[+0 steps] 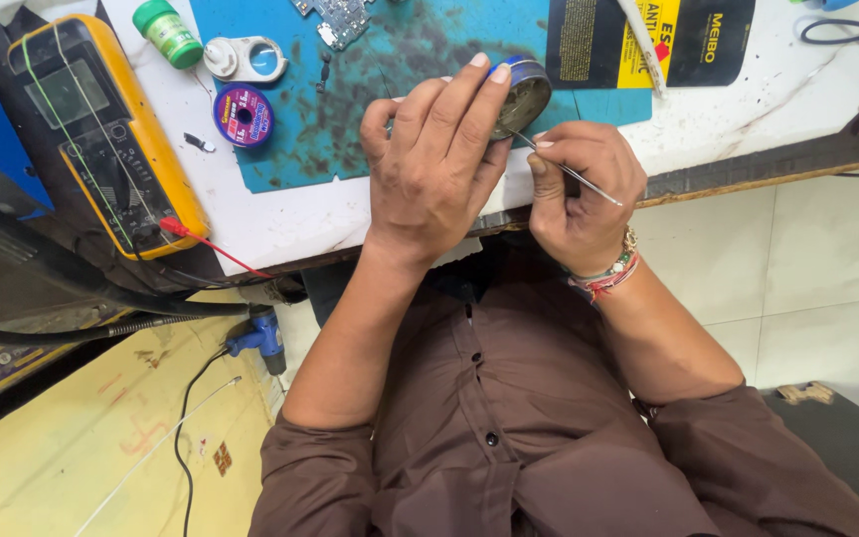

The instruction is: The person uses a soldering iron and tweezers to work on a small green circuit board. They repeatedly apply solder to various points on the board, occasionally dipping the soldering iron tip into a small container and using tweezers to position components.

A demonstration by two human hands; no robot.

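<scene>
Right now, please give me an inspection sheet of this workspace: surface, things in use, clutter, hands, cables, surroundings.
Surface: white bench with a stained teal work mat.
Things in use: small round tin, tilted, open side toward a thin metal tool whose tip is in the tin.
Clutter: yellow multimeter, green-capped bottle, purple spool, white roll holder, circuit board, black and yellow packet.
Hands: left hand grips the tin; right hand pinches the tool.
Cables: red probe lead; black hose; black wire on the floor.
Surroundings: pale floor tiles, yellow sheet.
</scene>
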